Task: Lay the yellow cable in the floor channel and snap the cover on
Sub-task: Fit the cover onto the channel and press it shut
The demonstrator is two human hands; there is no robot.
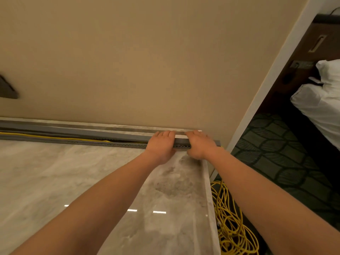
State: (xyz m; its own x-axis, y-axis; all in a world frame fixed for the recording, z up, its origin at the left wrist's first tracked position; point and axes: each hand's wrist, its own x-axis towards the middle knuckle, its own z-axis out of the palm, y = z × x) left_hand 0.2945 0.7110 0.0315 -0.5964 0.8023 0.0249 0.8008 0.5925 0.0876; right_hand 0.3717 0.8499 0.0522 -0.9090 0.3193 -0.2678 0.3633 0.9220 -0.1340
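**Left hand [161, 145] and right hand [199, 145] clamp grey cover [92, 133]**

Side by side and palms down, both hands curl over the cover's right end at the foot of a beige wall [128, 61]. Across the marble floor [55, 181] the floor channel [119, 144] runs left. The yellow cable [46, 136] lies inside it, showing beneath the cover's near edge. Coiled slack [231, 227] sits near right — on dark carpet [276, 153].

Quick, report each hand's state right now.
Left hand: closed, fingers curled over the gray channel cover, thumb on its near side.
Right hand: closed, gripping the same cover near its right end.
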